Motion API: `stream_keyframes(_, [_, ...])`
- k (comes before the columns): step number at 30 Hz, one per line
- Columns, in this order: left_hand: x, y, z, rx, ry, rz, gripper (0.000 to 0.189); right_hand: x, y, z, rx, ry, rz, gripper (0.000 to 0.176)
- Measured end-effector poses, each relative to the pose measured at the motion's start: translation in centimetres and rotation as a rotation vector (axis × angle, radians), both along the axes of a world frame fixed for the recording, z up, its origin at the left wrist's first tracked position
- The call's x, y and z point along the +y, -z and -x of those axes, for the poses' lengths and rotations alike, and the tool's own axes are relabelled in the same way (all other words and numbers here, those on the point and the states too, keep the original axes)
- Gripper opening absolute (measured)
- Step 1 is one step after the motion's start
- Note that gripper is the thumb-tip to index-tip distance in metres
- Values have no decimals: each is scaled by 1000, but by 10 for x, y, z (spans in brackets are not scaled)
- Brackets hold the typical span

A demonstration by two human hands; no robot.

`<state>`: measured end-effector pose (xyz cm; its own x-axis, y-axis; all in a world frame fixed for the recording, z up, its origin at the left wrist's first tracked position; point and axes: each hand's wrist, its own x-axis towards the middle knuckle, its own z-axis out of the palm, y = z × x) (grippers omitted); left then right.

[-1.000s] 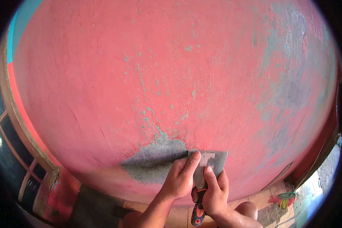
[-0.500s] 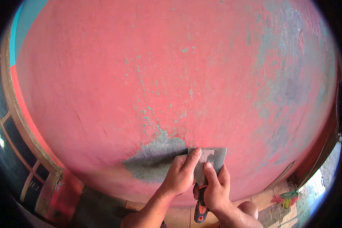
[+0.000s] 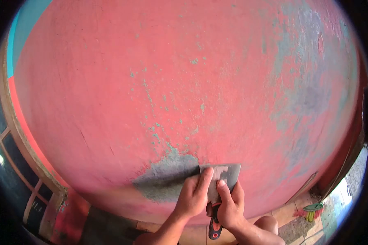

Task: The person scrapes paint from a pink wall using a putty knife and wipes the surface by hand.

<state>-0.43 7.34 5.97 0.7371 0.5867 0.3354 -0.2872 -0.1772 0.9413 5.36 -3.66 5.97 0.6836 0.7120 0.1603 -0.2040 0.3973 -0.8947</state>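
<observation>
One dark-paned frame (image 3: 18, 153) bounds my view at far left; beside it begins the pink wall (image 3: 90, 102), which spans most of the width. Low on this wall, left of centre, lies a grey patch (image 3: 163, 181) with a ragged upper border. At the patch's right margin I have the left grip (image 3: 193, 197), closed on the scraper (image 3: 216, 192): its thumb lies along the left part of the blade, pointing up towards the edge, while its fingers are mostly hidden. The scraper stands between the two grips, just right of the patch. Its long axis runs nearly straight up the view, leaning slightly right, with the black-and-orange handle (image 3: 215, 229) low and the broad edge uppermost, facing the wall. The edge itself lies crosswise, its left corner just beside the grey area; whether its whole length touches the wall I cannot tell. Immediately right, I have the right grip (image 3: 231, 210) clenched about the scraper where blade meets handle, thumb on the blade face. Of the two, the left grip is nearer the patch, the right lying across the tool from it. At far right, well apart, a green-topped brush (image 3: 313, 207) rests on the floor (image 3: 284, 213).
</observation>
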Motion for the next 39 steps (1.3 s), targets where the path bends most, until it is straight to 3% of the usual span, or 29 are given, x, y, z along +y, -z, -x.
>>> stream_keyframes(3, [-2,-2,15,155,15,43,49,2,9,-3,-4,-5,26,29])
stream_keyframes(11, [-2,2,5,113,10,-41,49,-1,6,-2,3,34,-13,31])
stream_keyframes(14, [-6,-4,5,141,64,56,49,-3,8,-2,21,54,-26,30])
stream_keyframes(20, [-10,-1,-2,134,7,-108,49,-5,8,3,-10,174,22,32])
stream_keyframes(26, [-12,-15,-3,125,57,17,49,-6,-3,-4,13,136,19,30])
stream_keyframes(30, [-9,3,-11,26,36,-52,47,-7,-4,-3,4,113,5,29])
stream_keyframes(39, [-12,-10,-5,85,129,200,49,-12,-9,-2,46,56,44,27])
